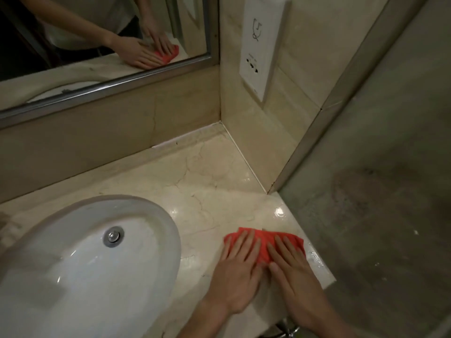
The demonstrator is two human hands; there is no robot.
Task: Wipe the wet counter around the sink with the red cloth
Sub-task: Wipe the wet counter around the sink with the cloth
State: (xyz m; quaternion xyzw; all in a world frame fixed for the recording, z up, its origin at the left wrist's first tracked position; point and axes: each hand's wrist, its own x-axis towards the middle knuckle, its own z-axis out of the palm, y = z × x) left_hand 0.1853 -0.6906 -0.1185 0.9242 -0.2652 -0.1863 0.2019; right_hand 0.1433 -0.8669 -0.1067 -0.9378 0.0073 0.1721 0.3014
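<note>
The red cloth (264, 245) lies flat on the beige marble counter (200, 189), near its front right corner. My left hand (238, 272) presses on the cloth's left part with straight fingers. Beside it, my right hand (292, 274) presses on the right part, fingers also straight. The two hands lie side by side and cover most of the cloth. Water glints on the counter just beyond the cloth and along its right edge. The white oval sink (156, 215) with a metal drain plug (113, 236) sits to the left of the hands.
A mirror (97, 32) with a metal frame runs along the back wall and reflects the hands and cloth. A white wall panel (263, 45) with sockets hangs on the right wall. The counter ends at a drop (317, 259) on the right, with grey floor below.
</note>
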